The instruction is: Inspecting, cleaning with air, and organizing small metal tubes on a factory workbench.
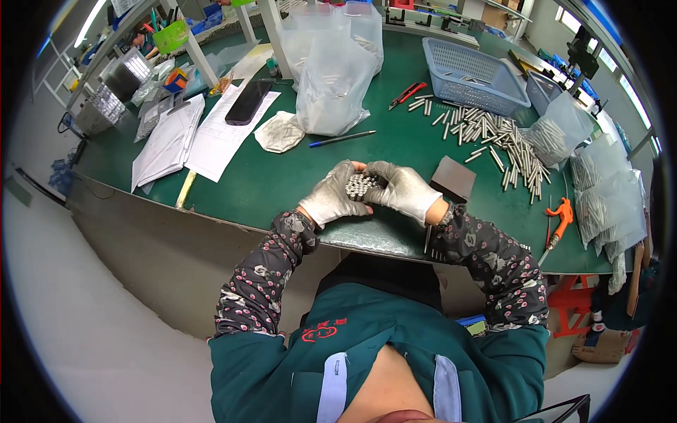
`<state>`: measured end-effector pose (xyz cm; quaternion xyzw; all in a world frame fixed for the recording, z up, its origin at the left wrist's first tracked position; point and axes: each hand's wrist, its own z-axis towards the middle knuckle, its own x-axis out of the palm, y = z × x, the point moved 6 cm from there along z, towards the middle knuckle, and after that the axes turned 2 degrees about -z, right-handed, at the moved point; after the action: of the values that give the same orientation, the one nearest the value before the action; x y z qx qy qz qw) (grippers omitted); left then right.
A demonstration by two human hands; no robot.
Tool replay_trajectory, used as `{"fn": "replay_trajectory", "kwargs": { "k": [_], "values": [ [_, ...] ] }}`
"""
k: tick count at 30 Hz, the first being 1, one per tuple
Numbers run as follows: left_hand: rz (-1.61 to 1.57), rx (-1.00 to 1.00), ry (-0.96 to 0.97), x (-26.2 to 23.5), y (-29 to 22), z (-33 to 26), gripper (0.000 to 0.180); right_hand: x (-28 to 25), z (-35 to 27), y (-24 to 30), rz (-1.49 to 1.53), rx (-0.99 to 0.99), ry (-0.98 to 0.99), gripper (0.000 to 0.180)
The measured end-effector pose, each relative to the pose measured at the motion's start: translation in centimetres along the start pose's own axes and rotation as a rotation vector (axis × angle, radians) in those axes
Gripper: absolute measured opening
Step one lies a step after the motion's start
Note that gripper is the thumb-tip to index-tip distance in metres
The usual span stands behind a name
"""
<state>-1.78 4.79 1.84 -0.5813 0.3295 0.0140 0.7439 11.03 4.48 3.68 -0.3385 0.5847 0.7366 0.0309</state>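
Both my hands wear pale gloves with bare fingertips and meet over the near part of the green table. Between them is a bundle of short metal pins, its round ends facing up. My left hand is wrapped round the bundle's left side. From the right, my right hand closes on the same bundle, its fingers over the far side. Just right of that hand lies a dark grey block. A loose heap of similar metal pins spreads beyond it.
A blue basket stands behind the heap, with red-handled cutters beside it. Clear bags of pins and an orange air gun are at right. A pen, white cloth, phone and papers lie left.
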Motion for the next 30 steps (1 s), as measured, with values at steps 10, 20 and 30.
{"fn": "replay_trajectory", "kwargs": {
  "k": [10, 20, 30],
  "values": [
    [0.067, 0.052, -0.06, 0.6, 1.7, -0.1, 0.072, 0.4, 0.1, -0.2, -0.068, -0.003, 0.049, 0.045],
    [0.128, 0.21, -0.148, 1.0, 1.3, 0.0, 0.052, 0.3, -0.1, -0.2, -0.061, -0.032, 0.015, 0.04],
    [0.003, 0.123, -0.071, 0.9, 0.1, 0.2, 0.062, 0.2, -0.1, -0.7, -0.042, -0.027, -0.001, 0.041]
  ]
}}
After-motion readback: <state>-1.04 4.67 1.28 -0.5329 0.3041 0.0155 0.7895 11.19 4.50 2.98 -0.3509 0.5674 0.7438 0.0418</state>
